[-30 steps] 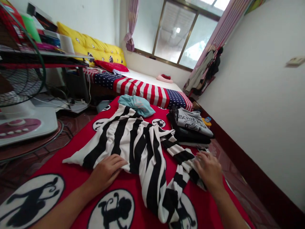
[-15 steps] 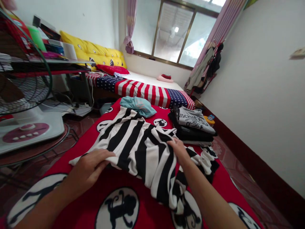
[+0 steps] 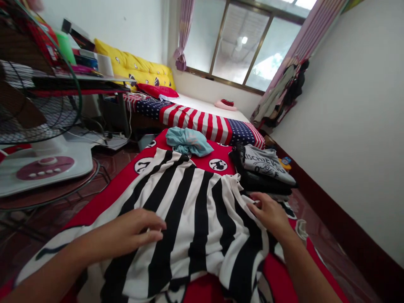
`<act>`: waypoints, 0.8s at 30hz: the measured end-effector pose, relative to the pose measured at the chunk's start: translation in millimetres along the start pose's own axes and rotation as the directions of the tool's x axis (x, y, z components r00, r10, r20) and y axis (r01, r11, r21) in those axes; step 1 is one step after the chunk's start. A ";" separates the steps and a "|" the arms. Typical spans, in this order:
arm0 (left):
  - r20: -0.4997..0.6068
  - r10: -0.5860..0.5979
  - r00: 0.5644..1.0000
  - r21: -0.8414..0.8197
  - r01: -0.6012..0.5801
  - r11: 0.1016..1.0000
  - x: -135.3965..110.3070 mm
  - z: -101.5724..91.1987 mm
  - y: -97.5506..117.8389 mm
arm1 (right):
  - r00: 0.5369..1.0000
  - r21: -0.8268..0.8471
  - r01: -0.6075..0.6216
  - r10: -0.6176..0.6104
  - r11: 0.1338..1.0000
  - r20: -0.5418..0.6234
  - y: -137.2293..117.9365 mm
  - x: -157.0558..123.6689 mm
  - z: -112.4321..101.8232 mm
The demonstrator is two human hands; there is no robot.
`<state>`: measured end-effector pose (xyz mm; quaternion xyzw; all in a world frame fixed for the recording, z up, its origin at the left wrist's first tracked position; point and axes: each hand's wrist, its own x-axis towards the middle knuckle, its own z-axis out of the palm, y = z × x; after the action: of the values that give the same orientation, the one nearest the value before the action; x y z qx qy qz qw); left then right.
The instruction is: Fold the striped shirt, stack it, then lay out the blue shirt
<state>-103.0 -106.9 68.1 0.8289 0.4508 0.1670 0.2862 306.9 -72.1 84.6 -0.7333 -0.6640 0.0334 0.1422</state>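
Observation:
A black-and-white striped garment (image 3: 189,227) lies spread over a red blanket (image 3: 277,277) printed with white circles and black figures. My left hand (image 3: 126,229) rests on the stripes with its fingers slightly curled. At the garment's right edge, close to a folded stack, lies my right hand (image 3: 268,214), its fingertips on the fabric. A grey printed shirt (image 3: 268,164) sits on a black folded garment (image 3: 265,183) in that stack. Beyond the stripes lies a crumpled teal cloth (image 3: 188,142).
Behind the blanket is a bed with a flag-patterned cover (image 3: 202,122) and a yellow cushion (image 3: 135,69). A standing fan (image 3: 41,105) and a desk with books (image 3: 82,80) are at the left. Hanging clothes (image 3: 280,92) stand at the far right; a white wall runs along the right.
The striped garment now lies flatter and wider, reaching further toward me. My right hand has moved right to its edge, and my left hand has moved onto the stripes.

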 end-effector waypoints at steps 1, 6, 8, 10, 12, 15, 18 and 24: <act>0.017 0.029 0.999 -0.010 -0.029 1.000 19.5 1.1 -0.4 | 0.999 0.045 0.019 -0.017 0.999 -0.038 -12.8 8.2 -1.9; -0.197 -0.023 0.980 0.261 0.076 0.963 93.4 47.9 -25.5 | 0.995 0.148 -0.008 0.022 0.989 -0.095 -61.1 45.7 25.8; -0.261 -0.019 0.965 0.366 0.117 0.923 102.1 69.8 -38.0 | 0.996 0.281 0.018 0.008 0.959 -0.090 -64.0 51.4 42.2; -0.291 0.019 0.956 0.413 0.108 0.904 101.8 82.9 -47.1 | 0.996 0.431 0.082 -0.060 0.899 -0.064 -58.2 48.1 49.5; -0.296 0.054 0.954 0.430 0.083 0.899 98.4 87.3 -52.0 | 0.995 0.553 0.091 -0.048 0.828 -0.092 -45.6 35.4 45.3; -0.299 0.070 0.952 0.445 0.074 0.893 95.8 86.3 -53.5 | 0.972 0.676 0.049 0.120 0.735 -0.201 -15.0 4.6 28.0; -0.301 0.056 0.952 0.450 0.090 0.888 96.9 85.8 -52.6 | 0.991 0.615 -0.088 0.134 0.784 -0.029 24.6 -27.8 18.0; -0.354 0.076 0.932 0.423 0.087 0.902 99.3 90.9 -53.1 | 0.883 0.153 -0.125 0.039 0.980 0.467 63.5 -41.0 2.6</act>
<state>-35.6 -29.8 -34.1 0.8251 0.5237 0.2119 0.0079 362.7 -116.9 60.3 -0.7159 -0.6414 0.2724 0.0439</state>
